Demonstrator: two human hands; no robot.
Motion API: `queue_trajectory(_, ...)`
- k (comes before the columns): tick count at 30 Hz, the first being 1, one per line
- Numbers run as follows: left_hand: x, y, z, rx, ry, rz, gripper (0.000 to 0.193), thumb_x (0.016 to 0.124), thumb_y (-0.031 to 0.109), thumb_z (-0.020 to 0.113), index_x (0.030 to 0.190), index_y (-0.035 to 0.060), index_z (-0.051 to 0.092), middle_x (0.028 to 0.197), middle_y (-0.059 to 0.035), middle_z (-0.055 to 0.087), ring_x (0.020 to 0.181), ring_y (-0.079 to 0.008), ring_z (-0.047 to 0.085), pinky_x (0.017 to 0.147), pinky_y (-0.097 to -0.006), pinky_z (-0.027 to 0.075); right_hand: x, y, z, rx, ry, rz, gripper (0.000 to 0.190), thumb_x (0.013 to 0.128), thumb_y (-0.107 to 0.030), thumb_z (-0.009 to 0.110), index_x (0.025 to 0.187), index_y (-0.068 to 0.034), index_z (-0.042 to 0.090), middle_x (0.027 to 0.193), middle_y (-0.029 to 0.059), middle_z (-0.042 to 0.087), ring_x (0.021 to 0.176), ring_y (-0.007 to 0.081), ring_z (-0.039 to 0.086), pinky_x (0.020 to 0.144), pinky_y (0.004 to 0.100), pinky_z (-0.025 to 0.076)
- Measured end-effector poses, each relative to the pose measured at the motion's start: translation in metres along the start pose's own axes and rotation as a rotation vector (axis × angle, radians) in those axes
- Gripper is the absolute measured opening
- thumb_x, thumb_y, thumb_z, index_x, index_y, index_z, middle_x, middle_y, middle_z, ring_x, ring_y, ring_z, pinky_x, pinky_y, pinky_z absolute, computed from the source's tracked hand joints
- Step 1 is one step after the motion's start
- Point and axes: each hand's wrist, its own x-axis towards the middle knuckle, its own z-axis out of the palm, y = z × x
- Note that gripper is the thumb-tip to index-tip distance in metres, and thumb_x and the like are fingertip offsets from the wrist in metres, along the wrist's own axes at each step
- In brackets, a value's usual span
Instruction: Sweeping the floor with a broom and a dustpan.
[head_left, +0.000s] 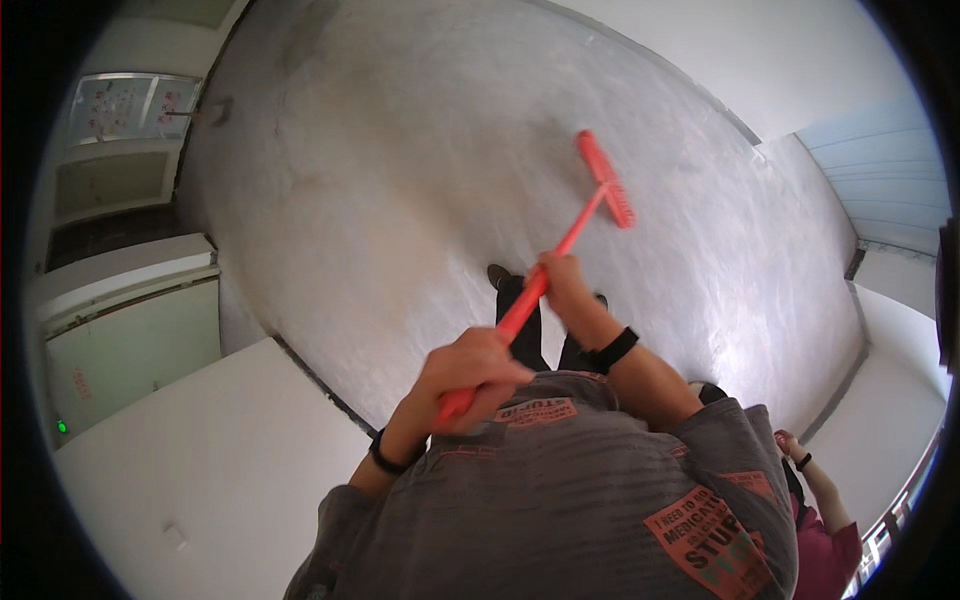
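A red long-handled floor tool (577, 221) with a wide, ridged head, a broom or a squeegee, slants away from my body over the grey floor (420, 150). My left hand (474, 375) is closed around the handle near its end, close to my shirt. Farther along the handle, my right hand (561, 281) grips it too. The head (606, 180) lies ahead of my feet, slightly to the right; whether it touches the floor cannot be told. Both wrists carry black bands.
Behind me at the right is another person (825, 517) in a dark pink top. White walls (187, 465) border the floor. On the left are a pale green door or panel (135, 352), a glazed wall cabinet (135, 109) and a blurred stick-like thing (184, 114). My dark shoe (497, 276) shows.
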Motion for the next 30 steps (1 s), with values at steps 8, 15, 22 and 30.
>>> queue_trajectory(8,-0.032,-0.094,-0.054,-0.199,0.008,-0.196,0.019,0.072,-0.005,0.057,0.089,0.0026,0.061,0.072,-0.0086,0.057,0.070,-0.0213,0.054,0.079,-0.0332,0.041,0.091,0.059,0.018,-0.296,0.298,0.119,0.007,0.075,-0.003,0.048,0.070,-0.005,0.043,0.061,0.0105,0.046,0.047,0.0238,0.046,0.043,0.0343,0.042)
queue_trajectory(15,-0.079,-0.069,-0.173,0.236,0.037,-0.279,0.023,0.065,-0.007,0.060,0.083,0.0072,0.063,0.060,-0.0036,0.051,0.061,-0.0201,0.051,0.074,-0.0321,0.041,0.102,0.199,0.202,-0.135,-0.162,0.352,0.008,0.077,-0.001,0.046,0.082,0.004,0.041,0.065,0.0151,0.050,0.052,0.0263,0.052,0.046,0.0409,0.047)
queue_trajectory(22,-0.020,-0.048,-0.210,0.188,0.109,-0.120,0.020,0.063,-0.007,0.062,0.077,0.0063,0.064,0.059,-0.0046,0.050,0.060,-0.0206,0.051,0.075,-0.0335,0.043,0.067,0.103,0.262,-0.110,-0.156,0.229,0.005,0.077,-0.002,0.049,0.077,0.001,0.046,0.060,0.0098,0.047,0.048,0.0210,0.048,0.045,0.0341,0.043)
queue_trajectory(30,0.085,-0.140,-0.174,-0.139,0.057,0.042,0.019,0.072,-0.005,0.057,0.087,0.0048,0.062,0.074,-0.0078,0.057,0.069,-0.0230,0.054,0.074,-0.0333,0.043,0.176,-0.055,0.162,-0.199,0.101,-0.065,0.008,0.076,-0.003,0.046,0.069,-0.004,0.043,0.056,0.0066,0.043,0.047,0.0200,0.045,0.042,0.0323,0.040)
